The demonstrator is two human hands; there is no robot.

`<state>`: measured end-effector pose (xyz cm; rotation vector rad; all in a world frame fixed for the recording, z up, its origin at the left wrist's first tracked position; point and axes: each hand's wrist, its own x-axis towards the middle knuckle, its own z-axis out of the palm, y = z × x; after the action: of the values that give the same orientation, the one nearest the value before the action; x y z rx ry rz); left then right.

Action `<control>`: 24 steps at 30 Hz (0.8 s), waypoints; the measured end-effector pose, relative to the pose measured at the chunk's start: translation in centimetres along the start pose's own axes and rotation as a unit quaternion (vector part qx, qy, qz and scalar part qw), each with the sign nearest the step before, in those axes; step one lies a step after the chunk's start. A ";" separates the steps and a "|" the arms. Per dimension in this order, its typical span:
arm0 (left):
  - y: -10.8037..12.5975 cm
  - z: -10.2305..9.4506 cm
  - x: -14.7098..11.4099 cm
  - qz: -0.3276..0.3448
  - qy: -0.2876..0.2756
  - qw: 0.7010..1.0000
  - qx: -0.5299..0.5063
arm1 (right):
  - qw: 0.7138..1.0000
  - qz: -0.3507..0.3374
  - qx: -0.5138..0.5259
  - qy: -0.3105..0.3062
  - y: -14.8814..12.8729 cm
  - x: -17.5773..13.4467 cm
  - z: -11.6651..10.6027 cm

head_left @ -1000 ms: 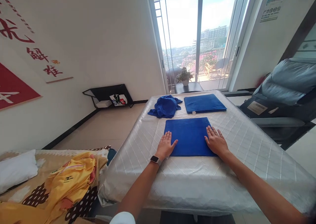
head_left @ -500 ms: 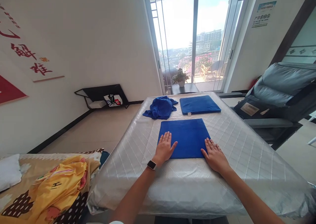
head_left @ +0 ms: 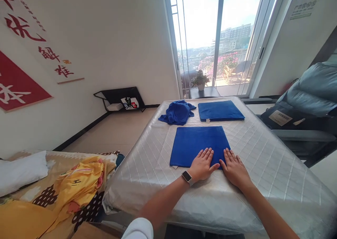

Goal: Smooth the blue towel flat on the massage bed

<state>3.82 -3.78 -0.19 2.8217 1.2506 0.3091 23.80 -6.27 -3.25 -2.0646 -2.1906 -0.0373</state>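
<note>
A blue towel (head_left: pixel 196 142), folded to a flat rectangle, lies on the silver quilted tabletop (head_left: pixel 147 151). My left hand (head_left: pixel 202 164), with a watch on its wrist, rests flat on the towel's near edge, fingers stretched out. Close beside it, my right hand (head_left: pixel 235 167) lies flat over the towel's near right corner, fingers extended. The two thumbs almost meet. A small white tag shows at the towel's near left corner. Beyond it are a crumpled blue towel (head_left: pixel 178 112) on the left and a flat folded blue towel (head_left: pixel 221 111) on the right.
To the left, a bed (head_left: pixel 23 193) carries yellow fabric (head_left: pixel 79 181) and a white pillow (head_left: pixel 23 172). A grey recliner (head_left: pixel 313 91) with a dark bag stands at the right. Behind the table are a potted plant (head_left: pixel 200 81) and a glass door.
My left hand has slid right across the towel, from its left side to near my right hand. My right hand stays at the right corner. The view has turned left.
</note>
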 end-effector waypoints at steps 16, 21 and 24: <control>-7.7 -1.6 -8.5 -0.203 -0.019 0.979 0.014 | 1.000 -0.004 -0.018 -0.020 0.0 0.0 -0.4; -7.7 -1.7 -8.5 -0.207 -0.014 0.978 0.005 | 0.998 -0.015 -0.034 -0.051 0.4 1.2 -2.1; -7.5 -1.7 -8.4 -0.210 -0.015 0.978 0.005 | 0.998 -0.023 -0.031 -0.052 0.2 3.4 -3.6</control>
<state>-7.54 -4.99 -0.79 2.4671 1.7917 0.2380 24.13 -3.25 0.68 -2.0918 -2.3266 -0.0015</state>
